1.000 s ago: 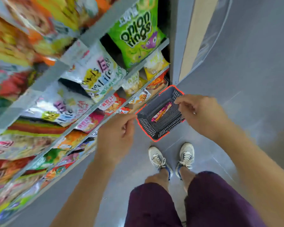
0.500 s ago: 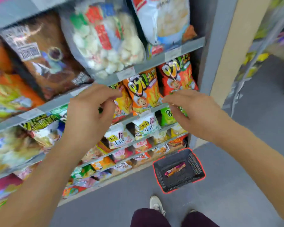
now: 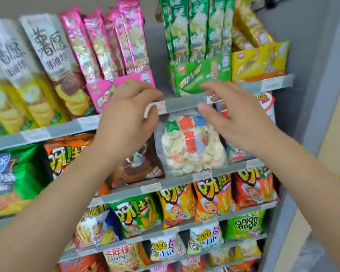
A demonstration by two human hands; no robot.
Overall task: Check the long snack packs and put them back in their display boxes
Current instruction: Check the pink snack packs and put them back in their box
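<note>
Long pink snack packs [image 3: 114,42] stand upright in a pink display box [image 3: 106,91] on the upper shelf. To their right, long green packs [image 3: 192,28] stand in a green display box [image 3: 202,73], and gold packs [image 3: 247,22] in a yellow box [image 3: 261,61]. My left hand [image 3: 130,112] is raised in front of the pink box, fingers loosely curled, holding nothing. My right hand [image 3: 232,114] is raised just below the green box with fingers spread and empty.
The grey shelf rail [image 3: 185,103] with price tags runs behind both hands. Tall white chip boxes [image 3: 53,61] fill the upper left. A clear bag of white crackers [image 3: 190,144] sits below my hands, above rows of chip bags. A grey upright [image 3: 322,95] bounds the shelf's right side.
The view has swung up from the floor basket to the upper shelf. Both hands have risen with it, from the basket's rim to the display boxes.
</note>
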